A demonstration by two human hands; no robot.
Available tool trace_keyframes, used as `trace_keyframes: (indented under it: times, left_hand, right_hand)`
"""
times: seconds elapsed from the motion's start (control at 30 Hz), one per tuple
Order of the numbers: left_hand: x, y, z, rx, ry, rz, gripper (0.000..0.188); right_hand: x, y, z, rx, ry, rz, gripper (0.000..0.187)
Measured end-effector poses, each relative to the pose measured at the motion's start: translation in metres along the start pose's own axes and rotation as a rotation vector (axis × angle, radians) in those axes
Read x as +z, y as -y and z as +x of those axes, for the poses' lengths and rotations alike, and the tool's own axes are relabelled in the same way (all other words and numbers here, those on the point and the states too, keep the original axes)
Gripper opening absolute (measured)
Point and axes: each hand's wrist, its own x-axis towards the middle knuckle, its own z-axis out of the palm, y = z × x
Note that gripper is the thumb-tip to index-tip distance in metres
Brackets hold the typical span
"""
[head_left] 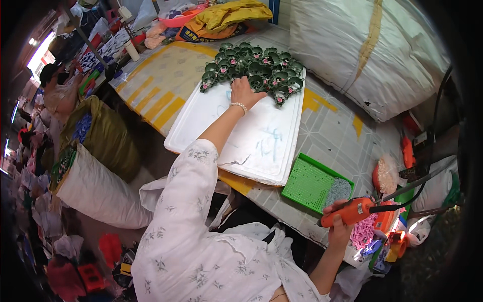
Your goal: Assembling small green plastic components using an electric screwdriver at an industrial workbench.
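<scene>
The right hand point(339, 227) is closed around the orange tool point(347, 214), whose narrow end points left and whose black cord point(383, 208) runs off to the right. Just left of this grip, on the table point(338, 143), sits the green basket point(307, 183); grey grains point(338, 192) fill its nearer right end, and its perforated floor shows in the rest. Right of the grip lie pink pieces point(362, 235), their holder mostly hidden. Farther off on that side, a red bowl point(376, 178) holds pale beads point(388, 173).

The left hand point(245, 93) reaches over the white board point(246, 136), thumb spread from the fingers, at the near edge of the green cups point(255, 69); whether it pinches one, I cannot tell. The cups, bearing pink flowers, crowd the board's far end.

Well left of that hand, a white sack point(103, 194) shows green bits at its mouth, and behind it an olive sack point(113, 143) holds blue pieces point(82, 128). Beyond the cups stands a pink basin point(176, 21), its contents unclear.
</scene>
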Motion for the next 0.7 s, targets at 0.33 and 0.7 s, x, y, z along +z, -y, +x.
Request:
trace_keyframes:
  times: [0.33, 0.7]
  left_hand:
    - [0.027, 0.003, 0.015, -0.047, -0.115, 0.049, 0.048]
    - [-0.026, -0.035, -0.022, -0.047, -0.017, -0.171, 0.063]
  right_hand:
    - [-0.004, -0.003, 0.003, 0.016, -0.016, 0.006, 0.049]
    - [-0.005, -0.006, -0.001, 0.033, 0.002, 0.039, 0.049]
